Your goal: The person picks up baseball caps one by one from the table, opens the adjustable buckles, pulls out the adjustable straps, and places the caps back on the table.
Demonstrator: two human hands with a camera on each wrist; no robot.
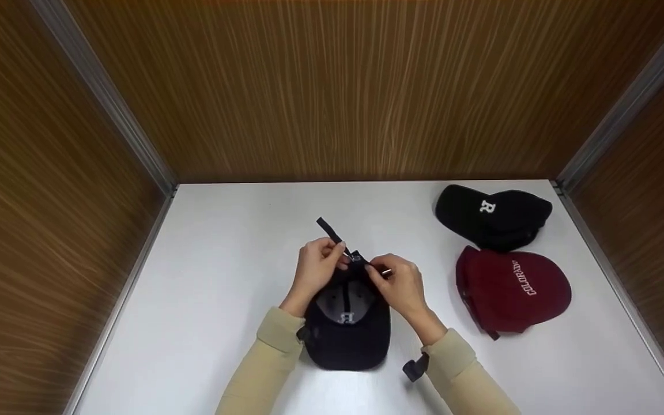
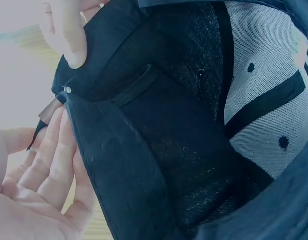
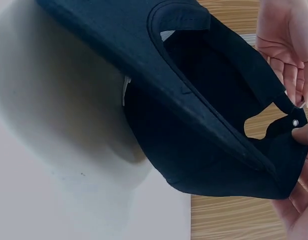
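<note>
A dark navy baseball cap (image 1: pixel 348 349) is held with its brim toward the person and its inside facing up. My left hand (image 1: pixel 316 268) pinches the cap's strap (image 1: pixel 330 230), whose free end sticks out past the fingers. On the other side of the back opening, my right hand (image 1: pixel 399 283) grips the cap's edge between thumb and fingers. A small round metal stud (image 3: pixel 295 123) shows near the right thumb in the right wrist view. Pale mesh lining (image 2: pixel 263 45) with a black seam tape is visible inside the crown in the left wrist view.
To the right on the white table (image 1: pixel 211 276) lie a black cap (image 1: pixel 516 216) with a white R and, nearer, a dark red cap (image 1: pixel 539 300) lettered COLORADO. Wood-grain panels (image 1: pixel 332 92) stand behind and at both sides.
</note>
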